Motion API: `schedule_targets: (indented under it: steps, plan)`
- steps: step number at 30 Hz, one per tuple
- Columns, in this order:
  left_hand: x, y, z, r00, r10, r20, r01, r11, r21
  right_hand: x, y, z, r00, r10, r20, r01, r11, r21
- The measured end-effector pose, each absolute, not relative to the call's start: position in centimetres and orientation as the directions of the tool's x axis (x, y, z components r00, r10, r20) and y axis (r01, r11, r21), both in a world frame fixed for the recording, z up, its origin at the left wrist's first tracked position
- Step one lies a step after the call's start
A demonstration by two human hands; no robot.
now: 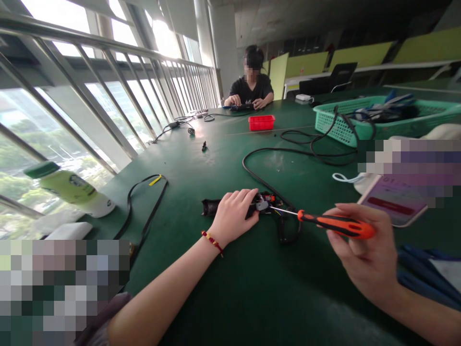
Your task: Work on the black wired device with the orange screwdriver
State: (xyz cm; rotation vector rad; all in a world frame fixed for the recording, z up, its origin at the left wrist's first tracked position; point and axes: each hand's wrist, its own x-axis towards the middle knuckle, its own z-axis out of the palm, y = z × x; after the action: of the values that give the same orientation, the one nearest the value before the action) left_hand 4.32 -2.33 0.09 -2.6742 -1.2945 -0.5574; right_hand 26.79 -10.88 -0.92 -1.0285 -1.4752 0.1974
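Observation:
A black device [211, 207] with an opened body lies on the green table, its coloured wires and a grey part exposed. My left hand [234, 214] is wrapped over its middle, fingertips near the exposed parts. In my right hand [370, 250] is an orange and black screwdriver [336, 224], held by the handle between thumb and fingers. Its shaft points left, and the tip reaches the wires beside the grey part. The black handle loop [288, 233] of the device points toward me. Exact tip contact is too small to tell.
A red tray [261, 123] and a teal basket [389, 120] of tools stand farther back. A phone [392, 199] lies right, a bottle [70, 188] left. Black cable [266, 150] curves behind the device. A person [252, 86] works at the far end.

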Motion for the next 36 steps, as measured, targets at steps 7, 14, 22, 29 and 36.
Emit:
schedule_targets:
  steps: [7,14,22,29,36]
  plan:
    - [4.32,-2.35,0.10,0.565,0.729,0.386,0.776,-0.628,0.051,26.47,-11.19,-0.71,0.143,0.790,0.596,0.425,0.495,-0.758]
    - [4.32,-2.35,0.03,0.559,0.726,0.400,0.774,-0.631,0.062,26.39,-11.11,-1.01,0.252,0.732,0.633,0.378,0.527,-0.761]
    - [4.32,-2.59,0.13,0.529,0.736,0.422,0.772,-0.624,0.121,26.40,-11.42,-0.54,0.188,0.696,0.693,0.517,0.530,-0.672]
    - [4.11,-2.43,-0.08,0.540,0.724,0.429,0.755,-0.642,0.133,26.25,-11.28,-0.60,0.150,0.768,0.623,0.440,0.513,-0.737]
    - [4.10,-2.75,0.35,0.549,0.717,0.430,0.730,-0.662,0.172,26.38,-11.39,-0.61,0.177,0.697,0.695,0.486,0.552,-0.677]
